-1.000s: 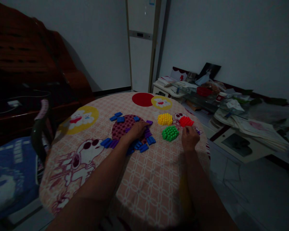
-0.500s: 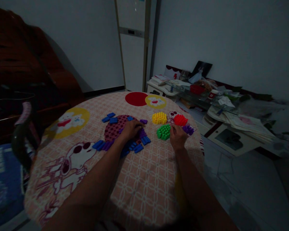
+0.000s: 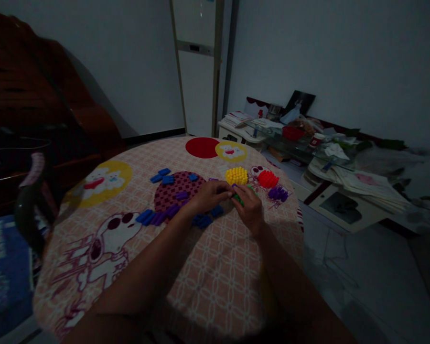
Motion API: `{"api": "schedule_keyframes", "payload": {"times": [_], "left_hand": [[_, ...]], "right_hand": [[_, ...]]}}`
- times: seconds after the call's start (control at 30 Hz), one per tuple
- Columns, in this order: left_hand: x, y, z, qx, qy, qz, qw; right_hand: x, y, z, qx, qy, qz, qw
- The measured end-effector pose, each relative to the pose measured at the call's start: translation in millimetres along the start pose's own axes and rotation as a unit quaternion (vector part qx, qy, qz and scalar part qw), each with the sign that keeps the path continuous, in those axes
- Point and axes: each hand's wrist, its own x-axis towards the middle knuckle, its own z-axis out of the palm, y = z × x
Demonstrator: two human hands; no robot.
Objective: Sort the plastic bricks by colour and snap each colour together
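Note:
My left hand (image 3: 213, 195) and my right hand (image 3: 249, 206) meet fingertip to fingertip over the right side of the table. Both are pinched closed around a small purple plastic block (image 3: 234, 185), mostly hidden by the fingers. Behind my right hand a green cluster of knobbly pieces (image 3: 251, 190) shows in part. Just beyond stand a yellow cluster (image 3: 236, 176) and a red cluster (image 3: 268, 179), with a purple cluster (image 3: 278, 193) to the right. Loose purple blocks (image 3: 172, 210) and blue blocks (image 3: 202, 220) lie near my left forearm.
A patterned cloth covers the round table (image 3: 208, 267). More blue blocks (image 3: 164, 176) lie toward its far left. A chair (image 3: 32, 205) stands at the left. Behind the right edge, a low cabinet (image 3: 344, 200) carries papers, a red bowl and a cup.
My left hand has moved right, away from the loose blocks. My right hand has shifted slightly left, and the fingertips now meet at a purple block in front of the green cluster.

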Motion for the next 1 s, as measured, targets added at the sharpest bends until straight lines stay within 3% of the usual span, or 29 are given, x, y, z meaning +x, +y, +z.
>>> {"api": "schedule_keyframes", "payload": {"times": [0.33, 0.67, 0.8, 1.0], "left_hand": [[-1, 5, 1.0, -0.041, 0.011, 0.014, 0.999], [-3, 9, 4.9, -0.084, -0.029, 0.025, 0.996], [-4, 8, -4.3, -0.056, -0.021, 0.024, 0.998], [-8, 8, -37.2, 0.017, 0.051, -0.022, 0.998]], "right_hand": [[0, -3, -5, -0.020, -0.024, -0.001, 1.000], [-1, 0, -3, -0.038, 0.038, 0.016, 0.998], [1, 19, -25, -0.042, 0.104, 0.098, 0.989], [-9, 67, -78, -0.154, 0.222, 0.264, 0.926]]}}
